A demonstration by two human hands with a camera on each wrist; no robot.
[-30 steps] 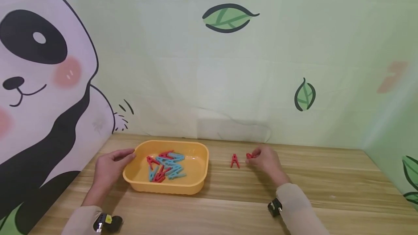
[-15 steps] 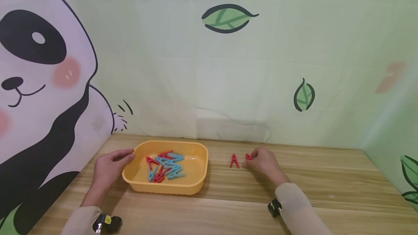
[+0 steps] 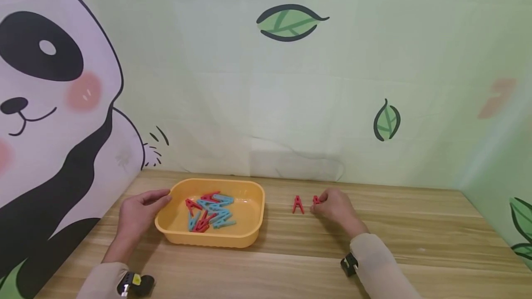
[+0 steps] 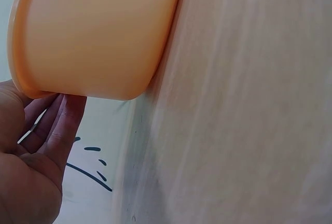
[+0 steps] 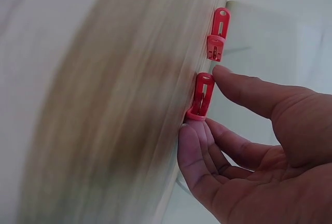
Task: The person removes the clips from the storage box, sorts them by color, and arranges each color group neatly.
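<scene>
The left hand (image 3: 137, 216) rests extended fingers against the left end of the yellow basket (image 3: 208, 240), some fingertips hidden behind it. On the counter (image 3: 291, 271), the right hand (image 3: 335, 207) pinches a red clip (image 5: 203, 97), mostly covered in the head view, beside a second clip (image 3: 298, 205). The basket's blue and red clips (image 3: 224, 199) overlap, obscuring their number.

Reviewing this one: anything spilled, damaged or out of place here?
Nothing looks spilled or damaged. Red and blue clothespins lie jumbled in the yellow tray; one red clothespin sits on the table, another in the grip of the right hand. The only odd thing is a darker patch low on the backdrop, perhaps a shadow.
</scene>
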